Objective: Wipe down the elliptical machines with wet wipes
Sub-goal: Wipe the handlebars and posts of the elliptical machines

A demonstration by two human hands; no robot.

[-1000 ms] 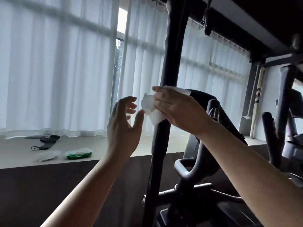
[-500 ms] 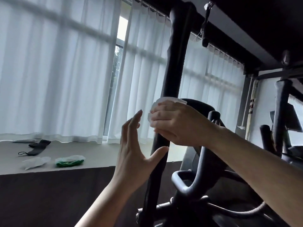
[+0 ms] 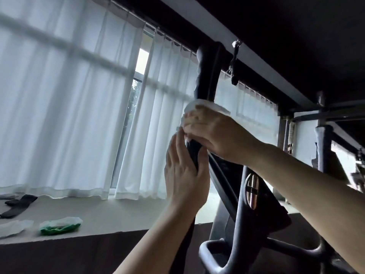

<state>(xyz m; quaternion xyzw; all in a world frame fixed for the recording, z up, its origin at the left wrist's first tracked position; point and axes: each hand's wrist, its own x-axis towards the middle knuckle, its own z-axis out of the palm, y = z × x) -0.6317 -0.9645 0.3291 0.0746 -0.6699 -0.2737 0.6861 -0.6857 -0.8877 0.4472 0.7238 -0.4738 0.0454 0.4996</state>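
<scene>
The right hand reaches in from the lower right with the forearm raised, its fingers curled round a crumpled white wet wipe that wraps the tall black upright handlebar of the elliptical machine. Just below it the left hand rises from the bottom edge, fingers straight and together, thumb apart, its palm apparently resting against the bar without gripping it. The wipe shows only above and left of the right knuckles; the rest is hidden under the hand.

Far to the lower left of both hands, on the pale window ledge, lies a soft green-and-white wipes packet; its contents are too blurred to make out. A white sheer curtain hangs behind.
</scene>
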